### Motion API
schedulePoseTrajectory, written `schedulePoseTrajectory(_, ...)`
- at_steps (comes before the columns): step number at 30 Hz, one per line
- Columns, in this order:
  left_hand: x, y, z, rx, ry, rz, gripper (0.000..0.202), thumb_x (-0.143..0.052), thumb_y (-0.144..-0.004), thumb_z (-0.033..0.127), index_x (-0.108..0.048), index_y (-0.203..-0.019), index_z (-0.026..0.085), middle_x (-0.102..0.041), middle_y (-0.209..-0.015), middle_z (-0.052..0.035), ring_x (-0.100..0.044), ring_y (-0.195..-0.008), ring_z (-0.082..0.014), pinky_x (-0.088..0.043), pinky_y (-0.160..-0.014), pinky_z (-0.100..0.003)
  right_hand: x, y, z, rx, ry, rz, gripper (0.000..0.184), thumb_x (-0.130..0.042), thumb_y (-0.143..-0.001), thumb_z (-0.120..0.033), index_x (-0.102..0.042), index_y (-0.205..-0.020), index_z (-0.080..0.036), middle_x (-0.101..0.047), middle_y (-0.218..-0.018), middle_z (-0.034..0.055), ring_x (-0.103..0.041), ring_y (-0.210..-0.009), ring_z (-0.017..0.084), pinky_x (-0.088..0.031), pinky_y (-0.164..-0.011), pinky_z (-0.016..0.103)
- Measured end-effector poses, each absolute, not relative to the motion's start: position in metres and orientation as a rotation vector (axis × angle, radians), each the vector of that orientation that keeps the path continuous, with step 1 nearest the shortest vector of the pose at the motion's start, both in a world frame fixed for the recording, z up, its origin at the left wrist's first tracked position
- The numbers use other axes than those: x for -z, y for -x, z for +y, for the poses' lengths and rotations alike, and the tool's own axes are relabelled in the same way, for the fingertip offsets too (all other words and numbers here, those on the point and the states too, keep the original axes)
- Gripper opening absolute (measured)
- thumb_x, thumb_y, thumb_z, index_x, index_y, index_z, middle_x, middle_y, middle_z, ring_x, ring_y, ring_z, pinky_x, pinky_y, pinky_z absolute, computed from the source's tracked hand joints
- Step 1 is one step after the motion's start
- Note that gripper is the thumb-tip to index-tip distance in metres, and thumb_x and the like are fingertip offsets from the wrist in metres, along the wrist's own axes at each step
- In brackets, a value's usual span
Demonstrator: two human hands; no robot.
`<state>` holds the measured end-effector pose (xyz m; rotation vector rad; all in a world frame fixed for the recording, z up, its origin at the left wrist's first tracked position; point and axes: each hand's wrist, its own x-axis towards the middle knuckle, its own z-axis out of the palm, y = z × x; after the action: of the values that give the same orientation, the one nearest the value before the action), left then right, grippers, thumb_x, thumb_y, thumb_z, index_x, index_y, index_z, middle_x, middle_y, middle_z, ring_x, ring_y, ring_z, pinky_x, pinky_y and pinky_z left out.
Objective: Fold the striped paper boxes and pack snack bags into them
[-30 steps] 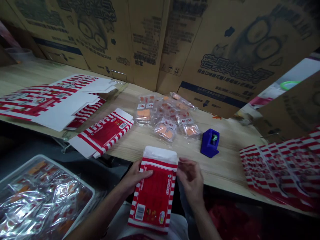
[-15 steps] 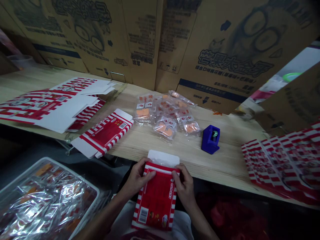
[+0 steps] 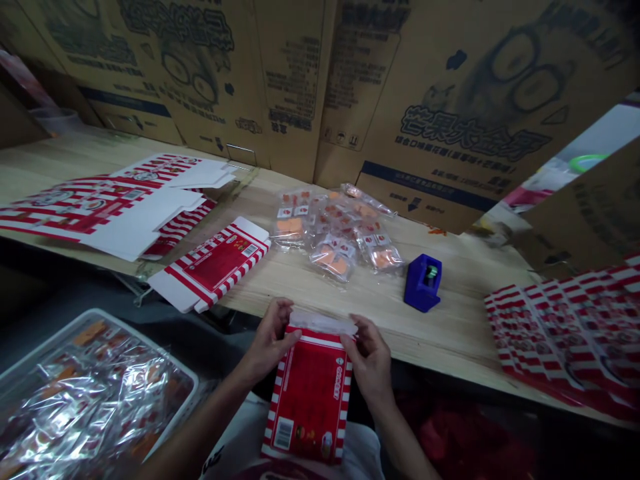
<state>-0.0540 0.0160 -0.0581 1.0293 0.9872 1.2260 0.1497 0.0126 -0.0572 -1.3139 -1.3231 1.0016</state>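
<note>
Cardboard box [image 3: 311, 390], rectangular red with white-striped edges, sits left of, and nearer you than, the blue plastic tape dispenser [image 3: 421, 285], upper corners pinched by your left hand [image 3: 273, 341] and right hand [image 3: 371, 357], seemingly to steady its white top flap [image 3: 321, 323].

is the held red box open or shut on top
Open: the white flap sticks out, untucked, beyond the top edge of the red box, between left hand and right hand.

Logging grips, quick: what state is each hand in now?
Left hand: holding the red-and-white box near its upper left corner.
Right hand: holding the same box near its upper right corner.
</note>
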Motion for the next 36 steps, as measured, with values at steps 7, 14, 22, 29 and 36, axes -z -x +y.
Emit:
schedulePoseTrajectory(7, 0.055, 0.074, 0.024, -1.056, -1.454, 0.957, 0.017, -0.067, -0.079, 0.032, -0.072, -0.086, 0.017, -0.055, -0.078, -0.0028, -0.052, -0.074, -0.0148, -0.041, -0.067, -0.025, 0.049, -0.160, 0.012, -1.034, 1.158, -1.653, 0.016, -0.056, -0.087, -0.032, -0.063, -0.081, -0.020, -0.063, -0.100, 0.0086, -0.059, -0.096, 0.021, -0.047, -0.083, 0.033)
schedulePoseTrajectory(14, 0.043, 0.073, 0.024, -0.953, -1.503, 1.061, 0.021, -0.061, -0.083, 0.032, -0.072, -0.075, 0.015, -0.060, -0.076, -0.0041, -0.055, -0.072, -0.0146, -0.041, -0.067, -0.025, 0.044, -0.159, 0.023, -1.225, 1.199, -1.613, 0.015, -0.065, -0.080, -0.029, -0.061, -0.070, -0.018, -0.069, -0.088, 0.0061, -0.064, -0.083, 0.019, -0.049, -0.075, 0.029)
schedulePoseTrajectory(22, 0.020, 0.083, 0.048, -0.763, -1.477, 1.082, 0.019, -0.067, -0.074, 0.030, -0.071, -0.070, 0.012, -0.065, -0.064, -0.0026, -0.055, -0.059, -0.0124, -0.041, -0.057, -0.022, 0.013, -0.156, 0.051, -1.272, 1.284, -1.808, 0.010, -0.064, -0.076, -0.025, -0.065, -0.071, -0.016, -0.066, -0.066, 0.0014, -0.059, -0.061, 0.014, -0.045, -0.056, 0.024)
schedulePoseTrajectory(29, 0.016, 0.081, 0.054, -0.773, -1.486, 1.022, 0.023, -0.066, -0.075, 0.031, -0.069, -0.063, 0.012, -0.061, -0.062, -0.0019, -0.052, -0.057, -0.0106, -0.038, -0.055, -0.020, 0.011, -0.156, 0.056, -1.229, 1.260, -1.888, 0.015, -0.060, -0.077, -0.021, -0.061, -0.062, -0.016, -0.064, -0.063, 0.0002, -0.056, -0.060, 0.013, -0.043, -0.055, 0.023)
schedulePoseTrajectory(36, 0.026, 0.081, 0.069, -0.637, -1.592, 1.008, 0.021, -0.061, -0.076, 0.028, -0.068, -0.067, 0.011, -0.060, -0.060, -0.0010, -0.050, -0.055, -0.0104, -0.037, -0.054, -0.020, 0.018, -0.158, 0.066, -1.179, 1.295, -1.994, 0.014, -0.060, -0.075, -0.019, -0.061, -0.062, -0.016, -0.062, -0.059, -0.0009, -0.052, -0.055, 0.011, -0.039, -0.052, 0.022)
